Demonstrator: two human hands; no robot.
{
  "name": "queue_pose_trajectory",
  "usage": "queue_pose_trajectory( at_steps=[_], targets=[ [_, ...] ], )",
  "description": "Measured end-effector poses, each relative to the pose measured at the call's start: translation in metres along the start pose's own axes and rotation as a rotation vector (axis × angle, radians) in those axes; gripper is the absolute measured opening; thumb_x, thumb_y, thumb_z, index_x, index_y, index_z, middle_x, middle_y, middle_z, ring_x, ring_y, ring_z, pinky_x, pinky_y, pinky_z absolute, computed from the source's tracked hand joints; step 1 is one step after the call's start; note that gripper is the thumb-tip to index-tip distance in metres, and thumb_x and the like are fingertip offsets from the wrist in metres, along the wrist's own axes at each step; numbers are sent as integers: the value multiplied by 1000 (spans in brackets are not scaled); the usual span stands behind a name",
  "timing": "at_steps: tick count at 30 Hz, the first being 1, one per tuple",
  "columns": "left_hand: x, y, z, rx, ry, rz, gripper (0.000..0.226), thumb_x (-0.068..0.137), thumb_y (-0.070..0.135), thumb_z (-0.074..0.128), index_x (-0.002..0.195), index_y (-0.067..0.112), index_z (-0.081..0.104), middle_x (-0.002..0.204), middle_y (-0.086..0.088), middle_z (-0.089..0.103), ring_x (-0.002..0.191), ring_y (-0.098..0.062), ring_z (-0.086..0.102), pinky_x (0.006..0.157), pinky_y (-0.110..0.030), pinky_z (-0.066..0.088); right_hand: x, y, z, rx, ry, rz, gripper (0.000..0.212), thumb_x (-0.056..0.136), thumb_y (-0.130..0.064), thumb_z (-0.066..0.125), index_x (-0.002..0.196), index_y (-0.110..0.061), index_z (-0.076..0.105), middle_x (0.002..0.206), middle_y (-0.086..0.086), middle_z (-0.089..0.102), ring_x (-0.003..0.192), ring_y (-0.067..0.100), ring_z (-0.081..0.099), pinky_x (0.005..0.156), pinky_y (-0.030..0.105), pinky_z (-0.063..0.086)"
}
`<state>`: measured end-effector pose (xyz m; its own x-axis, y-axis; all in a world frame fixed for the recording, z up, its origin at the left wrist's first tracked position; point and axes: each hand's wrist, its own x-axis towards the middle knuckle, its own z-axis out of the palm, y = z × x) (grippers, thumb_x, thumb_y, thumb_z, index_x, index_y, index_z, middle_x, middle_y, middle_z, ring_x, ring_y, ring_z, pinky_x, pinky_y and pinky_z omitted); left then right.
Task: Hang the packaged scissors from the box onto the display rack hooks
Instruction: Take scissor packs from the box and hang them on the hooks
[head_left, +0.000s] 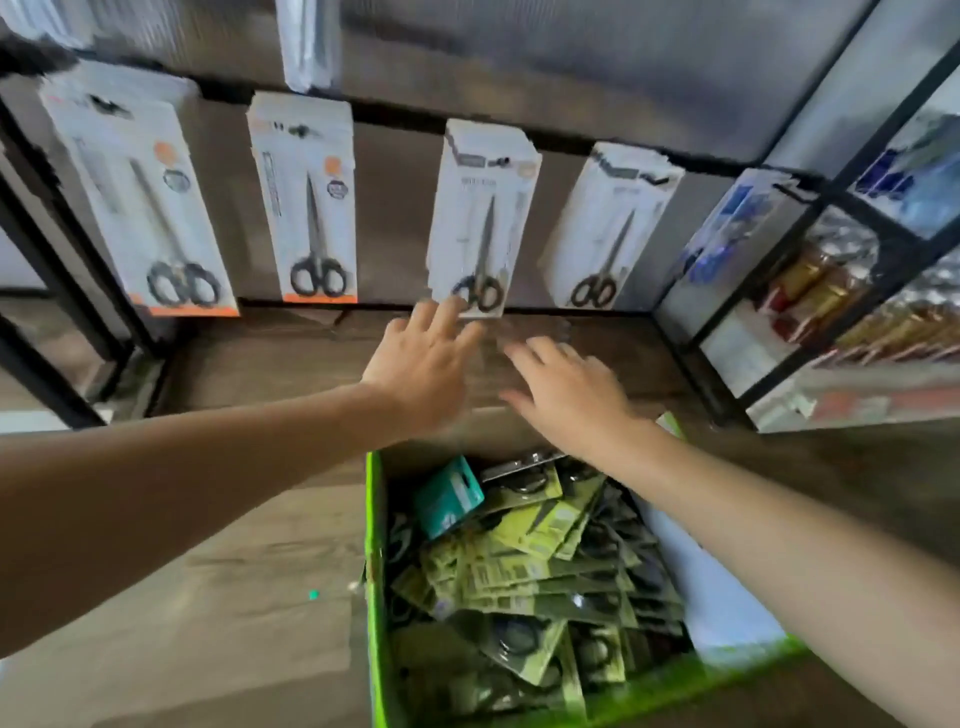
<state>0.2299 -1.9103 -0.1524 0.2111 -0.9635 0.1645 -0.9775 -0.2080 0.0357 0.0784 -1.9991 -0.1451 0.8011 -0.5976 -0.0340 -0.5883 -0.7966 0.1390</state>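
Blurred, the left hand (423, 366) and right hand (569, 395) are spread, holding nothing. Left fingertips (457, 307) overlap a hung pack (480, 218), contact unclear. The box (375, 545) below them is cut off.

White cards (470, 208) bearing black-handled scissors (318, 278) line a black-framed rack (395, 113), the two at far left trimmed with an orange band (319, 299) along the bottom and an orange dot (332, 166) near the top. A bright green box (375, 545) shows a jumble of olive and yellow-green packs (524, 577), one teal pack (449, 496) among them, against brown wood-grain boards (291, 353). At right are blue-printed packs (727, 228) and blurred red and gold goods (810, 291).
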Motion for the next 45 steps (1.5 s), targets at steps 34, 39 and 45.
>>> queue_pose_trajectory(
  at_steps=[34,39,45],
  targets=[
    [-24,7,114,9,-568,423,23,94,16,58,104,37,57,97,7,46,96,-19,56,77,-37,52,-23,44,121,52,-389,-123,39,100,-31,53,138,-22,50,134,4,48,125,28,42,92,42,41],
    [-25,15,125,114,-572,472,28,101,23,49,128,29,52,122,6,53,119,-16,43,97,-35,45,-26,55,123,51,-393,-206,37,98,-23,55,136,-27,54,126,1,50,118,25,43,80,36,45],
    [-23,17,119,174,-567,478,41,95,17,56,134,26,46,129,4,48,122,-17,42,100,-35,44,-28,62,128,125,-417,-206,48,93,-31,64,137,-29,46,136,-1,46,120,23,38,93,41,48]
  ],
)
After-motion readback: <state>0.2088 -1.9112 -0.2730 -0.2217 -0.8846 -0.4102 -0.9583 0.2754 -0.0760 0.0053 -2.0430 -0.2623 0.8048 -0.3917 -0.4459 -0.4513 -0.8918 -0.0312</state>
